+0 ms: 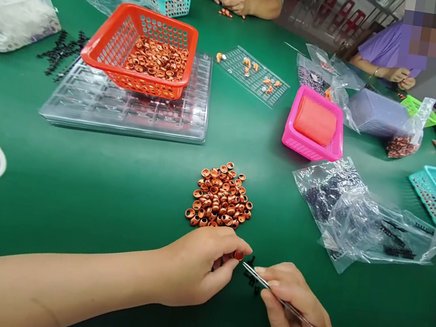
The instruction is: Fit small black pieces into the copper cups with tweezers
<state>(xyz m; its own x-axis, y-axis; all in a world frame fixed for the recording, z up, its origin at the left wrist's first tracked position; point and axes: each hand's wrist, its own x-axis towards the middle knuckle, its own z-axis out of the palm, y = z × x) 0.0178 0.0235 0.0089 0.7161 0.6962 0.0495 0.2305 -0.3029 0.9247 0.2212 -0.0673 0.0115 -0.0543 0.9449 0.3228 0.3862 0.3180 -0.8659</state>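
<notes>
Between thumb and forefinger, my left hand point(203, 265) pinches a small copper-coloured cup point(238, 255). My right hand point(298, 312) is closed on a pair of metal tweezers point(287, 304), whose tips are close beside that cup; whether they touch it I cannot tell. Under the tweezers lie several small black plastic pieces point(256, 288), partly hidden by the tool. A heap of similar copper-coloured cups point(221, 197) rests on the green table just beyond my left hand.
An orange basket point(110, 32) of copper cups stands on stacked clear trays point(126, 122). A pink basket point(312, 151) holds a red block. Clear bags point(361, 218) with black parts lie at right. Two people work across the green table point(117, 181).
</notes>
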